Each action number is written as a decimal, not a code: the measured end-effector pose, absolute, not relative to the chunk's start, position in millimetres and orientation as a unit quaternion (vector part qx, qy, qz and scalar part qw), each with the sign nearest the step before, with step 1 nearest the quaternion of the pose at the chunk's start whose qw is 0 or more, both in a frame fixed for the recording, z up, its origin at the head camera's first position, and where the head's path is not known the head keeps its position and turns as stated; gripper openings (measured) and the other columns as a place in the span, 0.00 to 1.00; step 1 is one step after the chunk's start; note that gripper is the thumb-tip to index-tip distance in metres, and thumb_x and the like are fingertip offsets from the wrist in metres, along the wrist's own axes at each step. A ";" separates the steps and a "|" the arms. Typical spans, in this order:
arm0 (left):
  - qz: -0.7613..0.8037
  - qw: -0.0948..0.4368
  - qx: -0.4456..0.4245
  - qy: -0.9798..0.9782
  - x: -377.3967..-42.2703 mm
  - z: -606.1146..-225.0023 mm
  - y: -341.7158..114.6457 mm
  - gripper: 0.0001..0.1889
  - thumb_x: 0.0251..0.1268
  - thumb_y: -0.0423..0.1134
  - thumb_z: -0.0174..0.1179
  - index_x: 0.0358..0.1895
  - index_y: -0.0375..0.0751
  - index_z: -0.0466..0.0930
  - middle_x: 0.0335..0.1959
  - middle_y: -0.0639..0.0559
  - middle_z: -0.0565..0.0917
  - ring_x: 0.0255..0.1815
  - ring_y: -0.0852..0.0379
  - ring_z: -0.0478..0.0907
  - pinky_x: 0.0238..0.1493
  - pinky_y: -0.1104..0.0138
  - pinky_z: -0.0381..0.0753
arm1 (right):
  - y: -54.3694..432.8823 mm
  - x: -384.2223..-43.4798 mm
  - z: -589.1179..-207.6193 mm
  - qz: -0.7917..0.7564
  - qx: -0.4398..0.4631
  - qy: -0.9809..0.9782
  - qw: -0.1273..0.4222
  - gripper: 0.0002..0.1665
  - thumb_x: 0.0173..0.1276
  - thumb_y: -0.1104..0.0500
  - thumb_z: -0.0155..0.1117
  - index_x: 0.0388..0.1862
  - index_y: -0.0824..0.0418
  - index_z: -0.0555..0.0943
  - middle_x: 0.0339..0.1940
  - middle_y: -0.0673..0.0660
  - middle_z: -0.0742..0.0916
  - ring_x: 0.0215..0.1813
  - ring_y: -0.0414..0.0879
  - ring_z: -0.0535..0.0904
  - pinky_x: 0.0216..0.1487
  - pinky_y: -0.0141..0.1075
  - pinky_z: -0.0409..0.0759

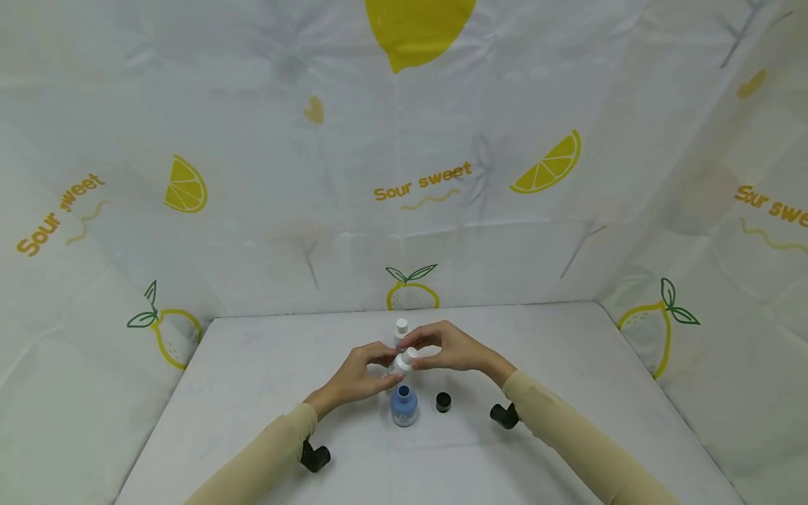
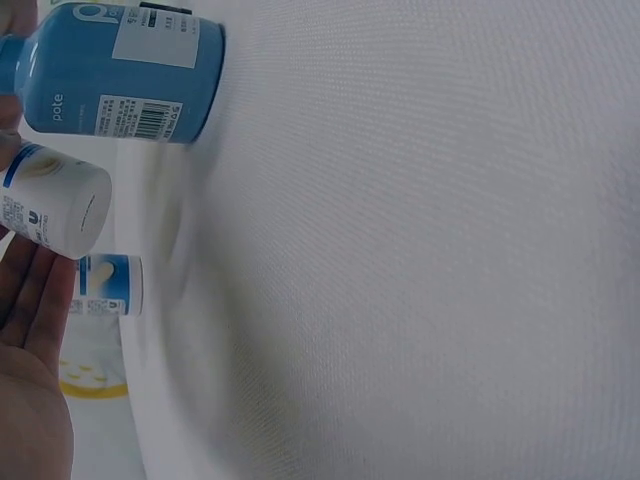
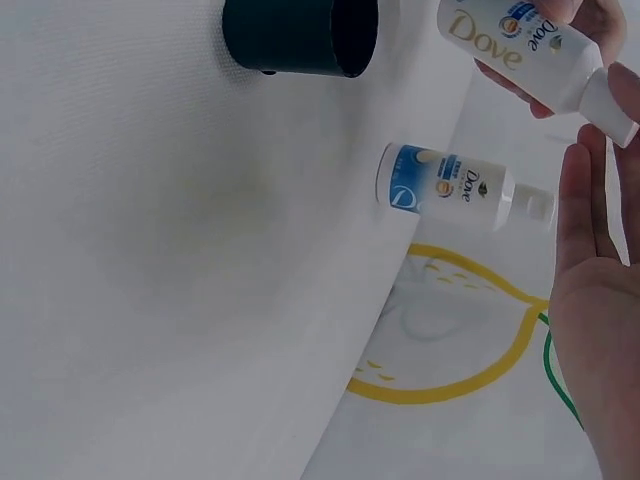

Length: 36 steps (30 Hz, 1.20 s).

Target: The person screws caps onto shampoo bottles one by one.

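Observation:
My left hand (image 1: 360, 376) grips a small white Dove bottle (image 3: 510, 40), lifted off the table and tilted with its cap toward my right. At the bottle's white cap (image 3: 604, 108) are the thumb and fingers of my right hand (image 1: 456, 348), pinching it. Just in front of both hands stands a blue pump-style bottle (image 1: 404, 408) with an uncovered neck, its labels showing in the left wrist view. A loose black cap (image 1: 443, 402) lies to its right. Behind the hands, a second white Dove bottle (image 3: 455, 188) with a blue lower label stands upright, capped.
A white cloth covers the table (image 1: 265, 365). Behind it hangs a white lemon-print curtain (image 1: 284, 259), which also runs along both sides. Black wrist-mounted pieces show beside the left sleeve (image 1: 268, 449) and the right sleeve (image 1: 568, 435).

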<state>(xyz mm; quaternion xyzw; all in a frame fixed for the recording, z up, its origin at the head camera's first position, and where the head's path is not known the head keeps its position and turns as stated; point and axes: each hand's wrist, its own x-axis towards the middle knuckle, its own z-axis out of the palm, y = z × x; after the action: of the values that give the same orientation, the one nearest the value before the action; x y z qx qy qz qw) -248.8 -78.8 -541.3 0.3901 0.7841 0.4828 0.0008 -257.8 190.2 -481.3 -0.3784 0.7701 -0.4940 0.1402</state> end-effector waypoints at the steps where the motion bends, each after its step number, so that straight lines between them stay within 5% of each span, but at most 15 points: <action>1: 0.483 0.002 0.390 0.784 -248.7 -541.3 -79.0 0.19 0.68 0.37 0.76 0.60 0.39 0.88 0.50 0.47 0.91 0.50 0.55 0.91 0.57 0.62 0.93 | 190.4 -258.3 -481.2 -0.496 -0.383 0.766 0.145 0.22 0.71 0.65 0.76 0.64 0.61 0.87 0.63 0.61 0.91 0.66 0.47 0.88 0.73 0.41 0.85; 8: 0.480 0.002 0.391 0.785 -248.6 -541.3 -80.1 0.21 0.68 0.36 0.76 0.63 0.37 0.87 0.51 0.47 0.91 0.50 0.57 0.90 0.58 0.64 0.92 | 191.6 -262.7 -484.2 -0.498 -0.400 0.753 0.159 0.21 0.73 0.69 0.72 0.64 0.66 0.87 0.63 0.63 0.91 0.68 0.53 0.87 0.73 0.41 0.85; 17: 0.479 0.005 0.390 0.787 -250.2 -543.3 -81.5 0.22 0.68 0.36 0.76 0.64 0.37 0.87 0.51 0.47 0.91 0.51 0.59 0.90 0.59 0.64 0.92 | 191.8 -262.3 -484.1 -0.509 -0.387 0.750 0.166 0.21 0.71 0.68 0.76 0.62 0.66 0.88 0.62 0.64 0.92 0.61 0.38 0.89 0.71 0.56 0.86; 29: 0.486 -0.007 0.398 0.778 -252.0 -544.4 -79.1 0.20 0.68 0.36 0.76 0.62 0.37 0.88 0.49 0.47 0.91 0.49 0.59 0.90 0.57 0.64 0.93 | 190.0 -259.1 -483.6 -0.499 -0.344 0.783 0.138 0.19 0.69 0.63 0.79 0.58 0.62 0.90 0.57 0.60 0.94 0.52 0.38 0.90 0.63 0.42 0.91; 36: 0.482 -0.004 0.391 0.784 -251.6 -542.3 -77.6 0.19 0.69 0.38 0.76 0.61 0.40 0.88 0.49 0.49 0.91 0.49 0.61 0.89 0.58 0.64 0.92 | 187.7 -255.7 -481.0 -0.485 -0.326 0.803 0.113 0.18 0.66 0.61 0.82 0.54 0.60 0.90 0.52 0.59 0.94 0.47 0.39 0.88 0.58 0.45 0.92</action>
<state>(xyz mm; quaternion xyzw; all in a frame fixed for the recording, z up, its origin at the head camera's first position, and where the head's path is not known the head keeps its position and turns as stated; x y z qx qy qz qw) -251.6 -77.6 -542.3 0.3906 0.7841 0.4823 -0.0038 -255.7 187.7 -481.0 -0.3260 0.8034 -0.4852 0.1132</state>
